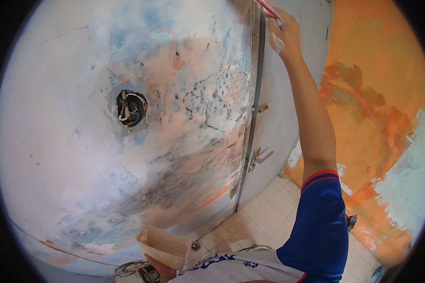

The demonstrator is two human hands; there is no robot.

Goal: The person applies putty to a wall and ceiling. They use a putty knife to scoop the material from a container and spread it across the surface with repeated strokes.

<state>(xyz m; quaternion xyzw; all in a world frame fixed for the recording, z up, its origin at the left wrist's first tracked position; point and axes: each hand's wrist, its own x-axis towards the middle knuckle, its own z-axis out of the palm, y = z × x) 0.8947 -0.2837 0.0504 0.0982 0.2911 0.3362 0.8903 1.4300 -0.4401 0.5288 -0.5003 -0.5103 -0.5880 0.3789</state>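
Observation:
My right arm reaches up and to the right, and my right hand point(284, 34) is closed around a flat tool with a red handle point(267, 6). Most of that tool lies beyond the top edge, so its working end is hidden. It is held up by the top of the door frame's edge; I cannot tell whether it touches the wall. Low down, near my body, my left hand point(161, 270) grips a cream rectangular plastic tub point(160, 253), tilted, with whitish residue inside. The patchy, whitish-smeared wall point(80, 141) fills the left side.
A round hole with bunched wires point(131, 109) opens in the wall. A grey door point(288, 94) with a lever handle point(260, 158) stands right of it. Farther right is an orange, partly peeled wall point(373, 122). Light floor tiles point(264, 212) and a coiled cable point(127, 269) lie below.

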